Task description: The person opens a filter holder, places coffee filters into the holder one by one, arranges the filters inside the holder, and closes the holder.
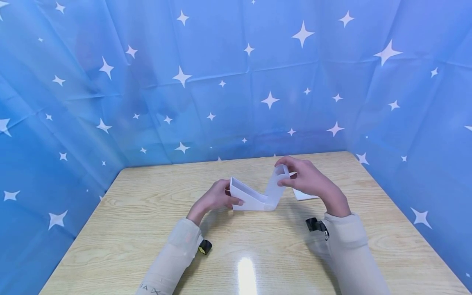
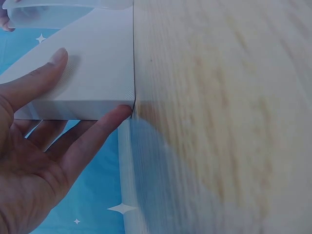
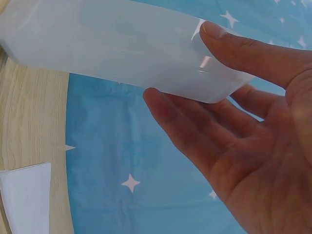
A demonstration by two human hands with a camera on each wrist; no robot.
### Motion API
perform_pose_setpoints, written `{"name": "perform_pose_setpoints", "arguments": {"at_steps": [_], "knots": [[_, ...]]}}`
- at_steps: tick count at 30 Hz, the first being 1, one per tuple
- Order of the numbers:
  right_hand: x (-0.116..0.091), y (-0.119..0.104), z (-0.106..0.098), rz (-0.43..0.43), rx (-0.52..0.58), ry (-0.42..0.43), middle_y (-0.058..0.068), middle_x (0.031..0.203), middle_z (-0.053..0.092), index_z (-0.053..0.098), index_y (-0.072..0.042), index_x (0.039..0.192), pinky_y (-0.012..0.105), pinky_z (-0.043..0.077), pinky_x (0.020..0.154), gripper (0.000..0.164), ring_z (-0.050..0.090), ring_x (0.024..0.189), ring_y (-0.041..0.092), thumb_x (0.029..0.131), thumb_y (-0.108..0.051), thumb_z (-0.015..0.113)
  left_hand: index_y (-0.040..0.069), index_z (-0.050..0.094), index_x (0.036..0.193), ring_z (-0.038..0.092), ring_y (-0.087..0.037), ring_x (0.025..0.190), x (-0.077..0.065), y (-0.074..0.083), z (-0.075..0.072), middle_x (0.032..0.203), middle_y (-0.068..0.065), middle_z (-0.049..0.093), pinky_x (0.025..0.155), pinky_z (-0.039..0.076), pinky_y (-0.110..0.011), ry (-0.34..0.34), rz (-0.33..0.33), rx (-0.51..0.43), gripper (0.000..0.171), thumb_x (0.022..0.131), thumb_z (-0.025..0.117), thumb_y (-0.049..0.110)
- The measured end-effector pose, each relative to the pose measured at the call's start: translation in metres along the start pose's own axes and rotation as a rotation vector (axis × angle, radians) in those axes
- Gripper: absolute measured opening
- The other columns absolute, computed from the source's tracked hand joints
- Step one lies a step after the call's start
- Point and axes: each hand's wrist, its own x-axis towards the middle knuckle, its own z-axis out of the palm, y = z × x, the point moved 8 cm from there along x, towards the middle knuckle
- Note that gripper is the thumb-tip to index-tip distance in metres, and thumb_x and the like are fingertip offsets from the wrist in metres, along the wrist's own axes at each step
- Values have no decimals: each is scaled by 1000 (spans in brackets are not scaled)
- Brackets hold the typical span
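Observation:
A narrow white plastic case [image 1: 246,201] with a hinged translucent lid [image 1: 273,190] stands on the table, its lid swung up to the right. My left hand [image 1: 215,197] holds the left end of the case. In the left wrist view, the thumb lies on the broad white side [image 2: 97,63] and a fingertip touches the lower corner by the tabletop. My right hand [image 1: 305,178] grips the raised end of the lid. The right wrist view shows the thumb on one face of the clear lid [image 3: 112,46], fingers against the opposite face. The case's inside is mostly hidden.
A flat white paper-like item [image 1: 305,196] lies on the table behind the right hand, partly covered by it. The wooden table [image 1: 147,205] meets a blue star-patterned curtain [image 1: 221,102] at the back and sides. Black wrist devices [image 1: 205,246] sit at both cuffs.

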Motion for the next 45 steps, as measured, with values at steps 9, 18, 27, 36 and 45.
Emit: {"name": "perform_pose_setpoints", "arguments": {"at_steps": [9,18,27,36,45], "knots": [[-2,1,-1,16,-12,-7,18,124,67,58,-3,135,47,62,93,45,67,118,38,94,-11,76,9,68,126,70,-20,91,-2,3,1,118,-15,73,71,65,-48,0,8,-1,42,87,84,11],[-3,4,-3,26,-25,-17,17,123,67,59,-4,133,48,62,93,44,67,117,38,94,-11,76,10,69,126,70,-20,92,-2,3,0,118,-15,73,70,65,-47,3,8,5,42,86,84,11],[-5,5,-4,37,-20,-32,17,123,67,59,-4,132,48,62,93,42,68,115,36,94,-10,75,9,68,128,69,-18,89,-2,2,1,120,-16,73,70,64,-50,0,14,-6,44,87,84,12],[-6,9,-6,57,-20,-36,17,124,66,58,-3,133,48,62,93,43,68,113,34,94,-11,75,9,68,128,69,-19,88,-1,1,1,119,-16,73,70,65,-50,-3,8,-3,43,87,83,10],[-8,11,-10,40,-20,-43,14,121,68,61,-5,127,50,60,96,37,67,110,30,94,-11,75,12,68,127,70,-20,92,-1,1,0,119,-12,73,70,65,-46,5,5,11,43,87,83,10]]}}
